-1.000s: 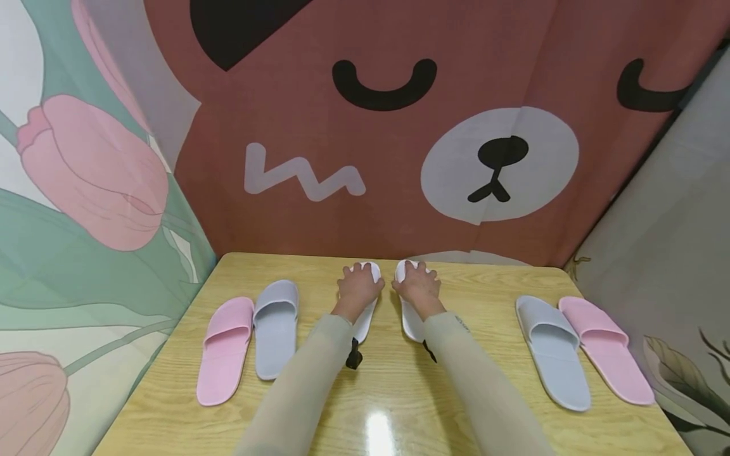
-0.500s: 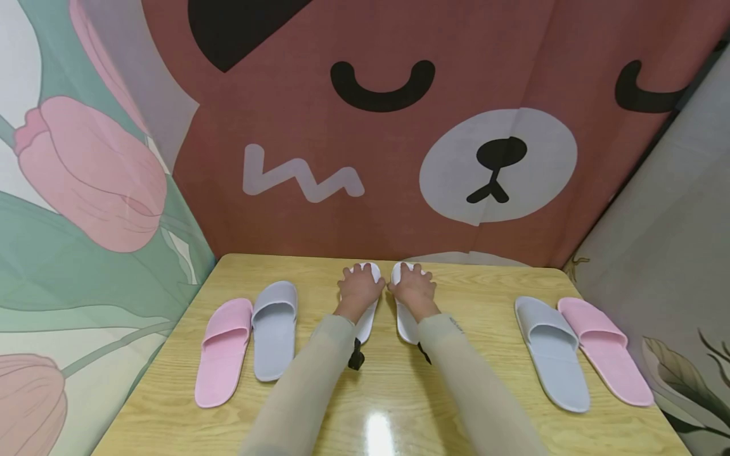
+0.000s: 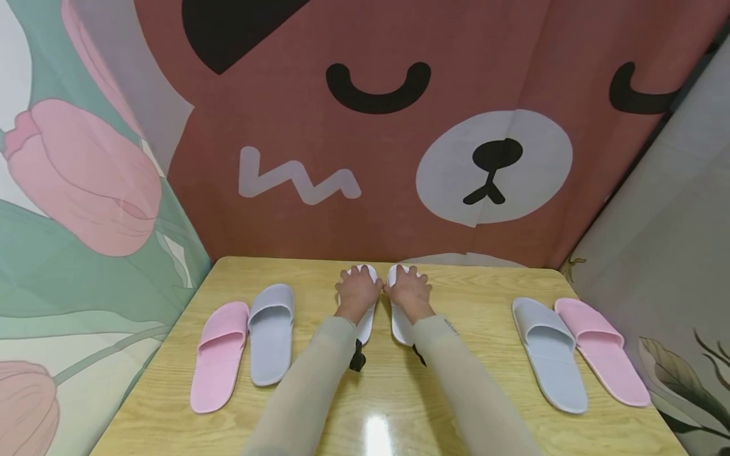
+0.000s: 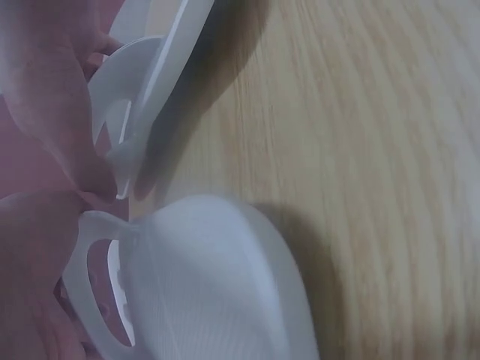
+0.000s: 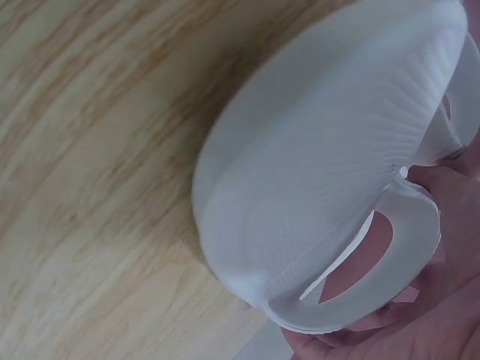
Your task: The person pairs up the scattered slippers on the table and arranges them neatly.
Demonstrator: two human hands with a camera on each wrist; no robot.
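Observation:
Two white slippers stand side by side at the far middle of the wooden table in the head view, toes toward the wall. My left hand (image 3: 359,291) grips the left white slipper (image 3: 365,332) over its strap, fingers spread and bent round the upper. The same way, my right hand (image 3: 412,291) holds the right white slipper (image 3: 400,329). The thumbs meet at the inner sides. Close up in the left wrist view, the left slipper's sole (image 4: 210,285) and strap opening show beside the hand. In the right wrist view, fingers bend round the strap (image 5: 409,225). The palms hide most of both straps.
A pink slipper (image 3: 219,361) and a grey slipper (image 3: 272,339) lie left of my arms. Another grey slipper (image 3: 550,358) and pink slipper (image 3: 601,354) lie at the right. A fabric wall with a bear face (image 3: 371,221) rises at the table's (image 3: 467,380) far edge.
My right hand has slid a little left with its white slipper, narrowing the gap to the left one. The left hand stays about in place; the head view has shifted slightly.

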